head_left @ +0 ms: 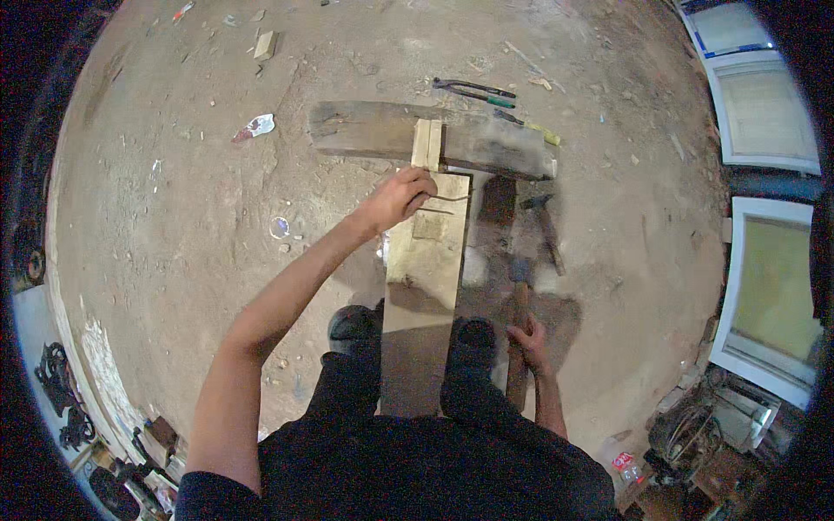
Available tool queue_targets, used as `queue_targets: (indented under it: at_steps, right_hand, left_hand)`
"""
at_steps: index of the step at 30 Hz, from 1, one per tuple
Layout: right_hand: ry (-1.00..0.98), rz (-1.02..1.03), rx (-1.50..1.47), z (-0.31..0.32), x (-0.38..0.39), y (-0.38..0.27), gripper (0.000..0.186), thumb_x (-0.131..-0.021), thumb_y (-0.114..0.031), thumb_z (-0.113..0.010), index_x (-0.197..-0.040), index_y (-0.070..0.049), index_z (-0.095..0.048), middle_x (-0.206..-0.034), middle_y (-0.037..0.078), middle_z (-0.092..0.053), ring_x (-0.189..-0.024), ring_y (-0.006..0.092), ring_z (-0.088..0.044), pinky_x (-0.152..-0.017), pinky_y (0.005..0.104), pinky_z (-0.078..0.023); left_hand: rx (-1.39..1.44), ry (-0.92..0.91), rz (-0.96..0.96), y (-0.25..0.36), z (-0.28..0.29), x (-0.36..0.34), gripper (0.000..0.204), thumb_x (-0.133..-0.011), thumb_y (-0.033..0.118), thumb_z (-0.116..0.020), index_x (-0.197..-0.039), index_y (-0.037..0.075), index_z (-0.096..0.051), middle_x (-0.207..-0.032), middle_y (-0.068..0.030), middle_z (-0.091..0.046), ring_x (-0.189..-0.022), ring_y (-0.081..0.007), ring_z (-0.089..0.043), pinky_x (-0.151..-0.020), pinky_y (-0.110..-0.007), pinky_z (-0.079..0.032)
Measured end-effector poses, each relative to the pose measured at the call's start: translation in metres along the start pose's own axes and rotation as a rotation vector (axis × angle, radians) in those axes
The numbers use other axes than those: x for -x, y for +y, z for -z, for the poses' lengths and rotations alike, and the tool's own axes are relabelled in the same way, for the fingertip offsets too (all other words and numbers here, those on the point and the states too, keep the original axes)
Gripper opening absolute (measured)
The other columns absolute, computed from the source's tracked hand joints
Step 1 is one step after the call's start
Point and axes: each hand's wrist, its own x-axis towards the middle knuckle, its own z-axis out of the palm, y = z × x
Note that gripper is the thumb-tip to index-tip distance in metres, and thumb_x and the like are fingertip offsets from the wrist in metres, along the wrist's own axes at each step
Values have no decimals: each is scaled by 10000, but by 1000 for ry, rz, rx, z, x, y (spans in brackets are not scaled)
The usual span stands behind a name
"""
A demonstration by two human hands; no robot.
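Observation:
A pale wooden board (420, 269) runs lengthwise between my legs, its far end at a weathered timber (356, 126) lying crosswise. A narrow pale wood piece (427, 143) rests over that timber. My left hand (405, 195) has its fingers curled on the board's far end, just below the narrow piece. Dark slots and a small squarish mark show on the board beside it. My right hand (528, 340) is closed round the wooden handle of a tool (519, 291) to the right of the board; the tool's exact kind is unclear.
A hammer (547, 230) lies right of the board. Pincers (473, 91) and a yellow-handled tool (547, 135) are near the timber. A small block (266, 45) and scraps dot the dirt floor (174, 243). White-framed windows (769, 286) lean at the right; clutter lines both lower sides.

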Motion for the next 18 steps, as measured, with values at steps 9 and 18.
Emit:
queue_targets:
  at_steps: [9,18]
  right_hand:
    - [-205,122,108,8,-13,-49,383,-809,-110,-818,-1101,6,-598,-900,91,-692,-772,212,-703,-703,360,-586]
    - [-249,-22,-9,-28,-33,-69,223,-885,-119,-744,-1034,-13,-616,-805,70,-672,-667,175,-659,-631,343,-556]
  left_hand:
    - [-11,-42,62,8,10,-5,172,-943,113,-641,-1107,80,-679,-1149,-123,-672,-1143,-363,-626,-989,-463,-521]
    - [-170,-68,44,1,-1,-4,191,-948,134,-635,-1113,61,-697,-1190,-147,-672,-1116,-358,-647,-947,-458,-547]
